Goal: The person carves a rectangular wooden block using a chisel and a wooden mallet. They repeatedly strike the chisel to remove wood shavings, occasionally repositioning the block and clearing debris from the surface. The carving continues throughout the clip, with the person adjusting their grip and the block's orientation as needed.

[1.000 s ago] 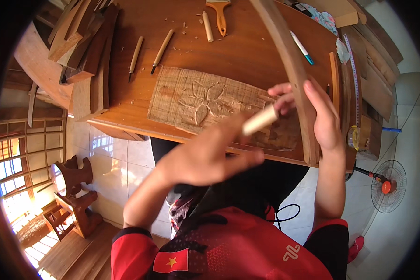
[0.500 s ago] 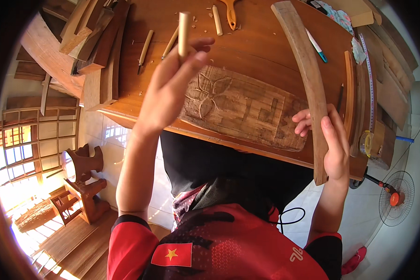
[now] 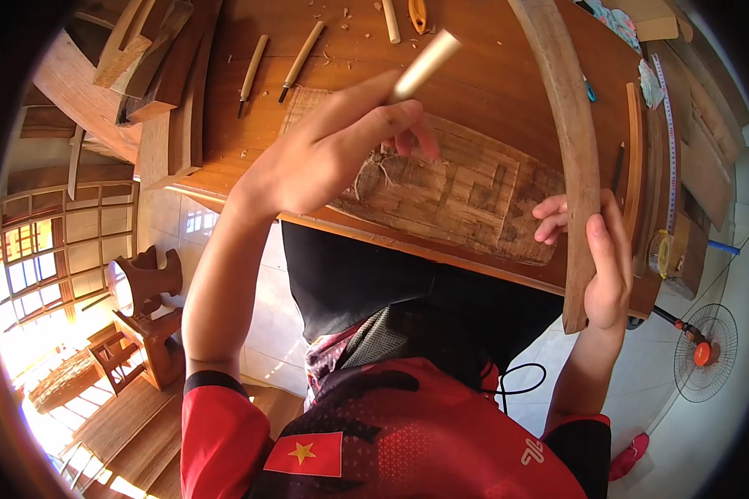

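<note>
My left hand (image 3: 333,150) is closed round a carving chisel (image 3: 427,65). Its pale handle sticks up out of the fist, leaning right; the blade is hidden. Below that hand lies a carved wooden board (image 3: 449,191) with a flower relief on its left part, partly covered by the hand, and angular carved marks further right. My right hand (image 3: 603,258) grips a long curved wooden bar (image 3: 570,108) near its lower end, thumb on one side and fingers on the other. The bar slants up past the board's right end.
Two more carving chisels (image 3: 302,60) (image 3: 254,75) lie on the brown table (image 3: 466,91) among wood chips, near a brush handle (image 3: 419,15). Timber pieces (image 3: 175,91) are stacked at left. A measuring tape (image 3: 672,141) and planks edge the right side; a fan (image 3: 706,353) stands beyond.
My left hand has moved right over the board, and the chisel handle has tipped from upright to leaning right. The right hand still holds the curved bar, with little movement.
</note>
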Available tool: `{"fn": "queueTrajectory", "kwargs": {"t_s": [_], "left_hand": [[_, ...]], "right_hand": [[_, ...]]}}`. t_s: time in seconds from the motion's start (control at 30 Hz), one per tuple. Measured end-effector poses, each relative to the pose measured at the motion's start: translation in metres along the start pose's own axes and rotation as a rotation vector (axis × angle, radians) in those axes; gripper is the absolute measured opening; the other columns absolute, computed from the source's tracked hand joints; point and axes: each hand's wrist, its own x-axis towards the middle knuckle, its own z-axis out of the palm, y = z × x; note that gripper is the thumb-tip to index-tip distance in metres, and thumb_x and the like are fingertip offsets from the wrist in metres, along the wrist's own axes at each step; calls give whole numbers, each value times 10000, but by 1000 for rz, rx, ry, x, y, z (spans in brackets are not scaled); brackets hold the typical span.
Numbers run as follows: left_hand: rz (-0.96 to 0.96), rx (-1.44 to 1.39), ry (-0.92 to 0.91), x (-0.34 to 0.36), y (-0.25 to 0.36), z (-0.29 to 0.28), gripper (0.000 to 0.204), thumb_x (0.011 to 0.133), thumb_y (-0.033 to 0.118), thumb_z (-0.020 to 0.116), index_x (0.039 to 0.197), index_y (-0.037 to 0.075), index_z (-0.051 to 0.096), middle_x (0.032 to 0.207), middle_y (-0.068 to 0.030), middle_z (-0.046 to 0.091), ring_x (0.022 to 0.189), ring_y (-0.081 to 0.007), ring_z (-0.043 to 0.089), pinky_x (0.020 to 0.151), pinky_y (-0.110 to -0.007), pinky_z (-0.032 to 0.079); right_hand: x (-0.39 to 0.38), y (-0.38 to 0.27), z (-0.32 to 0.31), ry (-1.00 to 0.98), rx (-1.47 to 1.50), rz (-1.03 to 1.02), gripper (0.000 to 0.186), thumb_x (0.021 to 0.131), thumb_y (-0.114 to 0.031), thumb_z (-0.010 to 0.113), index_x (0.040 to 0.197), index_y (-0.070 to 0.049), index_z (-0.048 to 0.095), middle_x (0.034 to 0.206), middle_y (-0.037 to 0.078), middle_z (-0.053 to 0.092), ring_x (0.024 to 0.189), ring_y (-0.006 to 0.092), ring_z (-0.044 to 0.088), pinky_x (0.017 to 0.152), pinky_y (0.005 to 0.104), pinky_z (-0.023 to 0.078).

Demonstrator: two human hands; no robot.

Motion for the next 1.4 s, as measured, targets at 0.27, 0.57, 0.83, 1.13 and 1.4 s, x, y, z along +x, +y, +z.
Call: {"fn": "queueTrajectory", "kwargs": {"t_s": [0.27,0.57,0.83,1.13,1.4], "left_hand": [[171,386,-290,41,27,21,311,972,322,705,1102,39,704,921,-120,691,848,-282,666,733,-427,512],[434,800,11,28,13,9,326,907,274,751,1181,97,743,1127,-134,694,1072,-341,657,905,-448,507],[321,972,-34,-36,0,5,377,873,254,753,1243,182,755,1374,-74,636,1205,-309,595,1019,-448,467],[411,1073,54,-24,-3,4,373,892,336,728,1235,193,758,1376,-98,623,1197,-314,592,1016,-456,466],[383,1198,212,-23,-12,-8,384,941,443,673,1214,190,765,1324,-85,654,1162,-302,624,1021,-467,479]], "right_hand": [[7,-14,21,211,281,127,429,950,-161,745,1260,19,508,978,152,670,453,63,462,406,237,393],[27,-10,28,348,166,144,456,902,-108,791,1260,38,550,778,58,623,462,68,490,427,230,392],[0,7,-8,452,137,142,448,928,-75,741,1302,32,519,814,80,613,466,71,482,415,236,401],[-16,-1,6,420,140,114,438,918,-33,727,1288,36,504,843,93,621,484,80,506,432,235,424],[-6,-2,25,397,64,95,491,844,32,799,1251,13,525,920,91,650,535,67,548,439,214,419]]}}
